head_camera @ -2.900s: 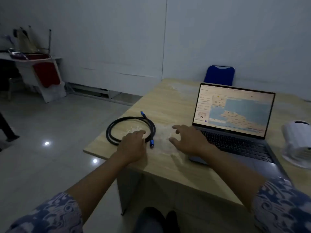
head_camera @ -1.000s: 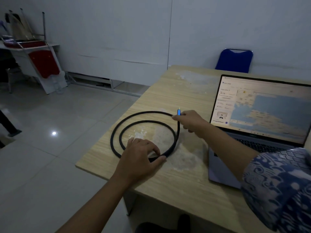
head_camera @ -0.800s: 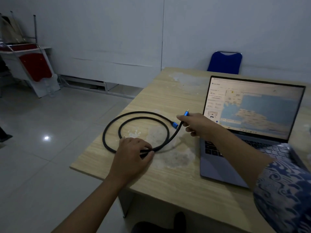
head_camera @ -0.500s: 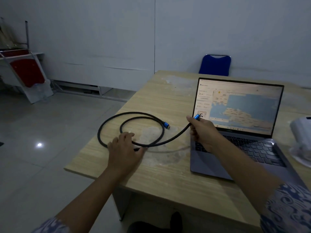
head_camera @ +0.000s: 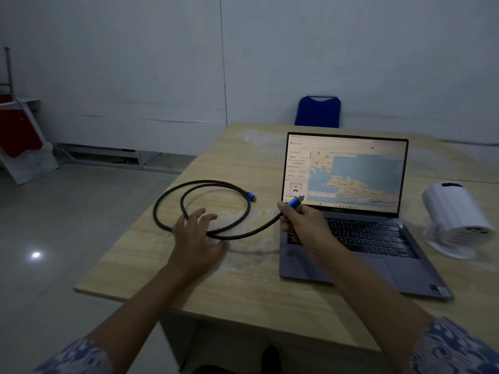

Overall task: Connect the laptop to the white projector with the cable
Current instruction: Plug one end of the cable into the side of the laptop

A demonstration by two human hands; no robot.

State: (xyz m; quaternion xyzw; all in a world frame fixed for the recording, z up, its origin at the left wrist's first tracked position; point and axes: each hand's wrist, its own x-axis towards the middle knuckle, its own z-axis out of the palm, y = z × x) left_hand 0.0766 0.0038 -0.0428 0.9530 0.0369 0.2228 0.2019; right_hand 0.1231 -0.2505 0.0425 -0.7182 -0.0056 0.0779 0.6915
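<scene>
A black cable (head_camera: 167, 195) lies coiled on the wooden table (head_camera: 243, 287), left of the open grey laptop (head_camera: 359, 238). One blue plug (head_camera: 251, 196) rests on the table inside the coil's right side. My right hand (head_camera: 302, 225) grips the other blue plug (head_camera: 295, 201), raised in front of the laptop's lower left screen corner. Fingers spread, my left hand (head_camera: 195, 236) rests flat over the coil's near side, holding nothing. The white projector (head_camera: 456, 220) stands at the laptop's right.
A blue chair (head_camera: 318, 112) stands behind the table at the far wall. A red and white folded frame (head_camera: 19, 136) leans at the far left. The table's left edge drops to a tiled floor (head_camera: 67, 225).
My right hand has picked up one plug and carried it right, from the coil to the laptop's left side, uncoiling part of the cable. The left hand has loosened over the coil.
</scene>
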